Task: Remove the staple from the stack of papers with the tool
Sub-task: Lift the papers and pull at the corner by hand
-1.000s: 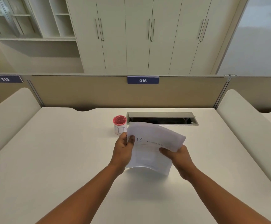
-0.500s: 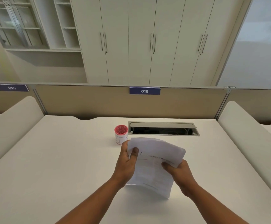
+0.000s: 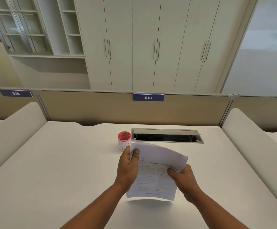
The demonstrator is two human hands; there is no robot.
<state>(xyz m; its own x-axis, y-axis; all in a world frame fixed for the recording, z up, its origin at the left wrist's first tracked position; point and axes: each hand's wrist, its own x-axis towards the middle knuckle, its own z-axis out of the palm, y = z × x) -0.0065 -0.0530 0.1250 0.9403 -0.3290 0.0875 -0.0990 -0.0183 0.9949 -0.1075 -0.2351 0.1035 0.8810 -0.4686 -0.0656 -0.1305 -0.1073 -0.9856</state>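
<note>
White desk (image 3: 51,171), beige partition (image 3: 101,109); hands hold papers (image 3: 156,176).

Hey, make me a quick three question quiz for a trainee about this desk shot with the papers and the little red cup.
1. True or false: both hands grip the papers.
2. Where does the cup stand relative to the cable slot? A) at its left end B) at its right end C) inside it
3. Fill in: no staple-removing ____ shows anywhere on the desk.

Key:
1. True. The left hand pinches the upper left corner, and the right hand pinches the right edge.
2. A
3. tool
</note>
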